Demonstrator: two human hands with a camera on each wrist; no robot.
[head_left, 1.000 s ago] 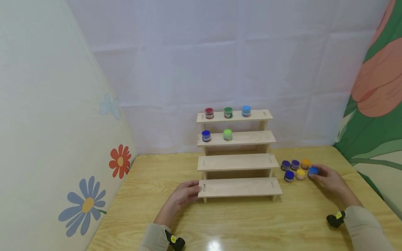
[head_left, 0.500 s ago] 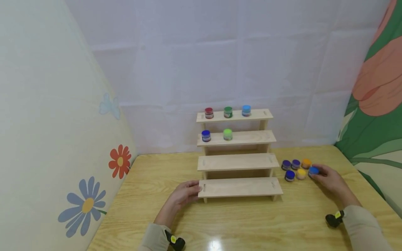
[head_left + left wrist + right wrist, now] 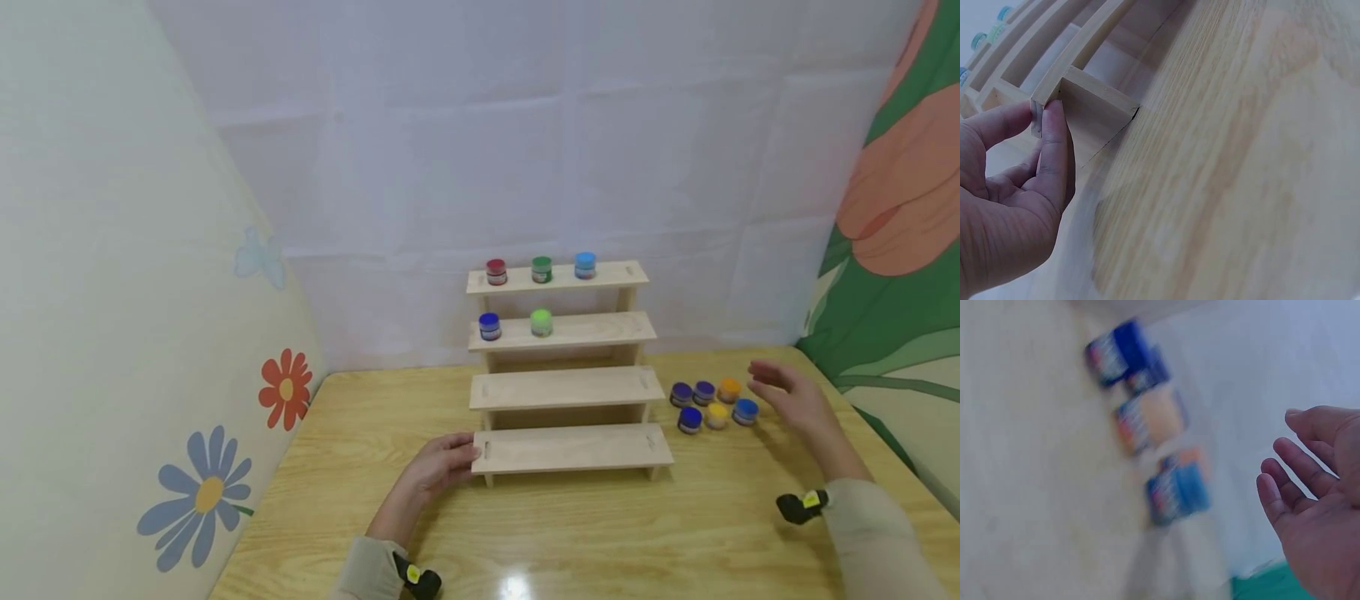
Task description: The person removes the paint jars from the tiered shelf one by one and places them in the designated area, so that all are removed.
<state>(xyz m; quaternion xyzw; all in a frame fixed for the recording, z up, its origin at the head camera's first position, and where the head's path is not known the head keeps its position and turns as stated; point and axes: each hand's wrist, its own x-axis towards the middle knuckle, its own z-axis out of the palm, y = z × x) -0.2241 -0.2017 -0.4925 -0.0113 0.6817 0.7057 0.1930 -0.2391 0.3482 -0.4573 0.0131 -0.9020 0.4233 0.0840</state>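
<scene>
A four-step wooden display rack (image 3: pixel 570 450) stands on the table. My left hand (image 3: pixel 438 467) pinches the left end of its lowest shelf between thumb and fingers, as the left wrist view shows at the shelf end (image 3: pixel 1036 115). Right of the rack, my right hand (image 3: pixel 798 404) hovers with relaxed fingers, holding nothing. Closest to it is a blue-lidded paint jar (image 3: pixel 746 412). Beside that jar sit a yellow jar (image 3: pixel 717 416), an orange jar (image 3: pixel 729 390) and several dark blue or purple jars (image 3: pixel 690 419). In the right wrist view the jars are blurred.
On the top shelf are a red jar (image 3: pixel 496 272), a green jar (image 3: pixel 542 269) and a light blue jar (image 3: pixel 585 266). One shelf lower stand a dark blue jar (image 3: pixel 490 327) and a lime green jar (image 3: pixel 541 323). A white cloth (image 3: pixel 420 167) hangs behind the table.
My right hand has let go of the blue-lidded paint jar and lifted up and away from it. That jar stays beside the others. The left hand keeps its pinch on the rack.
</scene>
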